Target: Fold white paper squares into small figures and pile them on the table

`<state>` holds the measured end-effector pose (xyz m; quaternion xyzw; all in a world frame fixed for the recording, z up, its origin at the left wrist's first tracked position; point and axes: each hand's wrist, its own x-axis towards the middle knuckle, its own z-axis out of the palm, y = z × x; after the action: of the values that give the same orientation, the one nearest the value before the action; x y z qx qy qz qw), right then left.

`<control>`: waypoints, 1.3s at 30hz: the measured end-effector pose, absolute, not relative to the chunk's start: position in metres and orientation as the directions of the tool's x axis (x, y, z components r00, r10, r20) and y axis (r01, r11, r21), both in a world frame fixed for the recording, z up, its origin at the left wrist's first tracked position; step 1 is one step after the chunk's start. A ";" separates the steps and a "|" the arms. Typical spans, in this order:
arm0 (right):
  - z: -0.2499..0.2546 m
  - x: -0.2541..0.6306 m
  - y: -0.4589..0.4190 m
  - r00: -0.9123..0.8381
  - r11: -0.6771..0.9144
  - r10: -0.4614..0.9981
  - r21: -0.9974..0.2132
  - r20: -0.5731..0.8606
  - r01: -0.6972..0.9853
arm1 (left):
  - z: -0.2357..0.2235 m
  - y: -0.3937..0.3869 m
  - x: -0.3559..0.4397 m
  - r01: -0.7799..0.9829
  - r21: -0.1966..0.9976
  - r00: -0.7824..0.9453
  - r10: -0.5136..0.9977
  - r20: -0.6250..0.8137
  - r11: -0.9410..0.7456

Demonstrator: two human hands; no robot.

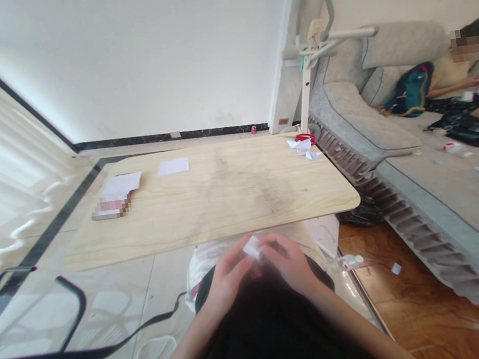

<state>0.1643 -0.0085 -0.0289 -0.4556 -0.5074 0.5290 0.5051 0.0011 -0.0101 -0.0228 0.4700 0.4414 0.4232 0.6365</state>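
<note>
A small piece of folded white paper (252,247) is held between my two hands, low in front of my body and just short of the table's near edge. My left hand (232,266) pinches it from the left side. From the right, the fingers of my right hand (285,256) close on its other side. The fingertips are slightly blurred, and the paper's exact folds cannot be made out. On the table's far right corner lie several folded white paper shapes (303,147), next to a red-handled thing (304,137).
The light wooden table (174,217) bears a white sheet (173,166) and a stack of paper (121,184) at its left. A sofa (443,188) with a seated person (450,72) stands right. A bottle (350,261) lies on the floor; a black metal frame (74,301) stands left.
</note>
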 end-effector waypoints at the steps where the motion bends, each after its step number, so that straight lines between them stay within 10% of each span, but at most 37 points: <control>1: -0.029 0.164 -0.008 -0.062 0.025 0.998 -0.997 0.030 -0.069 | -0.023 -0.010 0.001 -0.110 0.973 0.262 0.950 -0.168 0.202; 39: -0.034 0.166 -0.010 -0.055 0.035 0.998 -0.998 0.038 -0.049 | -0.030 -0.010 0.003 0.212 0.977 0.076 0.997 0.022 -0.037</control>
<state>0.1660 -0.0102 -0.0337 -0.4645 -0.5109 0.5163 0.5067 0.0027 -0.0098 -0.0302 0.5761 0.5247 0.4322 0.4539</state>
